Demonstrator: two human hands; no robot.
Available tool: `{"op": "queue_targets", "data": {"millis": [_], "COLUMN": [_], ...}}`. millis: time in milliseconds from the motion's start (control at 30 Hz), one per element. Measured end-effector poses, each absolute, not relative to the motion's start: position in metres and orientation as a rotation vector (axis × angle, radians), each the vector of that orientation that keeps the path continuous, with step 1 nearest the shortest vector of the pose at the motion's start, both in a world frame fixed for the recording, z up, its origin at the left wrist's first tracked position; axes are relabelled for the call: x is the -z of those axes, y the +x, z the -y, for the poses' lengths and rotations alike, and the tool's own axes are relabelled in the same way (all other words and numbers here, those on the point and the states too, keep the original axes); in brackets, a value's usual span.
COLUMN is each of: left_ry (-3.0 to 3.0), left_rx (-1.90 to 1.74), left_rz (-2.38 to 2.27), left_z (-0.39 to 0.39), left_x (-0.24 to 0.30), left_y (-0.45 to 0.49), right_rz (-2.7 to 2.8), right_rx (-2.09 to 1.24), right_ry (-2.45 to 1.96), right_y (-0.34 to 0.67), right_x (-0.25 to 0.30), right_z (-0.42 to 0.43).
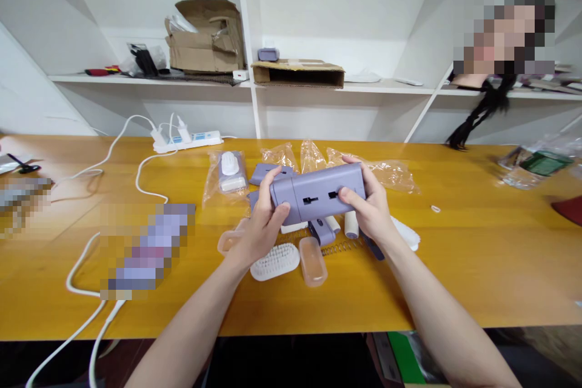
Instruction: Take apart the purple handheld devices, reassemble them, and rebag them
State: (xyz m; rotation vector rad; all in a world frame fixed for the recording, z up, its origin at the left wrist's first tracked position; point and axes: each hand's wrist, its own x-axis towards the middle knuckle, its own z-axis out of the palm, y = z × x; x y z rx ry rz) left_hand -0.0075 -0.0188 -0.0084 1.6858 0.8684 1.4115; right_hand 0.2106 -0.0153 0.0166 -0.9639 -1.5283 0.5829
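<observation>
As the left hand [259, 227] and right hand [366, 200] grip opposite ends of a lavender plastic housing [318, 191], its long axis lies crosswise to the forearms, rising slightly rightward, held above a white bristle brush [275, 260] and the wooden tabletop [445, 254].

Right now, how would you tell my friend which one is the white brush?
Start at the long yellow table. Near its front edge, just below the left hand gripping the purple case, lies the brush. It is the only thing there with rows of white bristles, and a see-through peach box sits right beside it.
</observation>
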Motion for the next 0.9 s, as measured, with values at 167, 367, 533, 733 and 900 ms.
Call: {"op": "queue_targets", "data": {"millis": [167,367,533,733,900], "left_ry": [1.489,1.438,1.375,1.383,1.439], "left_rx": [-1.408,-1.337,-1.364,-1.456,-1.452], "left_rz": [-0.674,-0.600,-0.623,-0.759,-0.775], "left_z": [0.0198,0.0197,0.0206,0.0208,0.0211], "left_x": [0.0055,0.0049,0.0060,0.0060,0.0036], "left_y": [-0.0025,-0.0010,0.0020,0.0017,-0.0001], "right_rz": [1.503,1.494,1.543,1.561,1.546], "right_rx": [-0.562,-0.559,-0.525,-0.433,-0.481], "right_ry": [-0.968,-0.980,-0.981,-0.983,-0.972], "right_y": [0.2114,0.2132,0.2136,0.2094,0.2091], "right_x": [-0.0193,-0.0209,-0.0234,-0.0201,-0.0160], "right_z": [0.0166,0.0164,0.0182,0.0195,0.0169]}}
